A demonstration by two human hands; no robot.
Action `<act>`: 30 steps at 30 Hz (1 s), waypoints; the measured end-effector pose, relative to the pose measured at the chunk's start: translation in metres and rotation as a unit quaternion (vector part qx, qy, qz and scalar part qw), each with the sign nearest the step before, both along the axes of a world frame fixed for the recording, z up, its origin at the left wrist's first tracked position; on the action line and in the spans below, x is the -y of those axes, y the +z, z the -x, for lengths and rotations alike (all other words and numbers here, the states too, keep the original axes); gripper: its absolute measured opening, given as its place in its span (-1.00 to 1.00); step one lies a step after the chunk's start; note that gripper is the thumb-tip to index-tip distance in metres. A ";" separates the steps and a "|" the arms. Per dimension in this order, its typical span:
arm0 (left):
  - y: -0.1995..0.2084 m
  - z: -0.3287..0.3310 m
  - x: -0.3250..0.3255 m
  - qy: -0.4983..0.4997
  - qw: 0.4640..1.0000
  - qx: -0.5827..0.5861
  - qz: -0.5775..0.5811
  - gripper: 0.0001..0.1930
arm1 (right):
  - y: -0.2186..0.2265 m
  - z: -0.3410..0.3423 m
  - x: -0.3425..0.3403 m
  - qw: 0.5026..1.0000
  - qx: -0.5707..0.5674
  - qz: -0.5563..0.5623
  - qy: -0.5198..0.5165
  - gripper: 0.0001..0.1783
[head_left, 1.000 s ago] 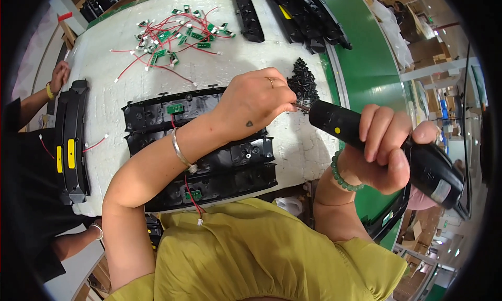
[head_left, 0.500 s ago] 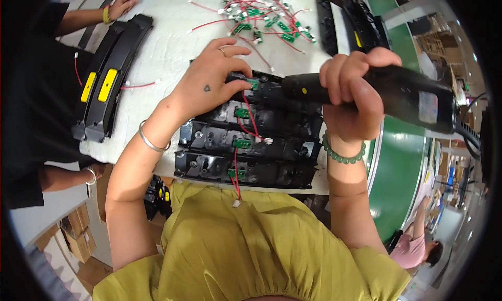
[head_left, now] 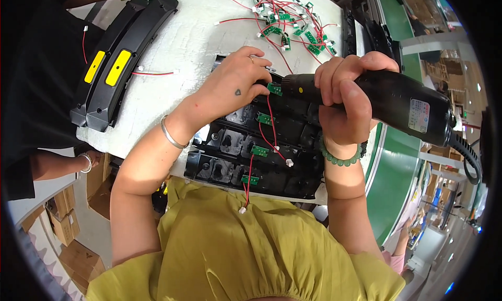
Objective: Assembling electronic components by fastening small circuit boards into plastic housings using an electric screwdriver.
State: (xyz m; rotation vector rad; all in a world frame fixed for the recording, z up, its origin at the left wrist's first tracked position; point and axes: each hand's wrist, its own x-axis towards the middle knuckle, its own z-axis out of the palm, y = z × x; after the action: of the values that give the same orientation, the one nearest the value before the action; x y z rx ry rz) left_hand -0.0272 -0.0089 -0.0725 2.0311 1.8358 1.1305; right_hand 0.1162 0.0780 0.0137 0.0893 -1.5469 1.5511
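My right hand [head_left: 348,94] wraps around a black corded electric screwdriver [head_left: 405,97], held almost level with its nose pointing left. That nose meets the far black plastic housing [head_left: 293,99] beside a small green circuit board [head_left: 274,89]. The bent fingers of my left hand [head_left: 238,78] hold this board at its left edge; the fingertips are partly hidden. Nearer to me, other black housings lie in parallel rows, each with a green circuit board [head_left: 260,151]. Red wires run from the boards to white plugs [head_left: 289,163], and one plug hangs over the table's near edge.
A tangle of green boards with red wires [head_left: 293,21] lies at the back of the white table [head_left: 183,44]. Two curved black housings with yellow labels [head_left: 119,68] stand at the left, beside a co-worker in black. On the right runs a green conveyor surface [head_left: 389,170].
The view has shifted, so the table things appear farther right and the housings slightly lower. My left hand stays at the far board, and the screwdriver's nose now sits closer to it.
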 end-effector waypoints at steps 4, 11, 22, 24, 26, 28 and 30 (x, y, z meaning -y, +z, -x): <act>-0.003 -0.001 -0.002 -0.002 1.000 0.017 -0.015 -0.82 | -0.003 0.004 -0.003 1.000 0.008 0.003 -0.001 -0.61; -0.003 -0.002 -0.001 0.001 0.999 0.030 -0.014 -0.83 | 0.001 0.008 -0.001 0.998 0.043 -0.014 0.035 -0.63; -0.009 -0.002 -0.006 0.013 0.998 0.040 -0.038 -0.83 | -0.004 0.015 0.000 0.973 0.140 -0.178 -0.035 -0.70; -0.008 -0.002 -0.005 0.015 0.998 0.043 -0.049 -0.84 | -0.003 0.017 -0.001 0.965 0.136 -0.219 -0.035 -0.70; -0.006 -0.002 -0.003 0.020 0.998 0.040 -0.050 -0.84 | -0.003 0.017 0.002 0.972 0.116 -0.205 -0.016 -0.70; -0.002 -0.003 -0.002 0.016 0.998 0.039 -0.042 -0.84 | -0.002 0.012 0.002 0.969 0.125 -0.207 -0.049 -0.68; -0.001 -0.004 -0.003 0.009 0.999 0.036 -0.034 -0.84 | 0.000 0.005 -0.002 0.980 0.115 -0.142 -0.074 -0.68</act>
State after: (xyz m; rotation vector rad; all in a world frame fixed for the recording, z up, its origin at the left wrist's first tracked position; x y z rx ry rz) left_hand -0.0234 -0.0060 -0.0731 1.9851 1.8083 1.2717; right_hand 0.1117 0.0799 0.0141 -0.0470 -1.9064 1.2501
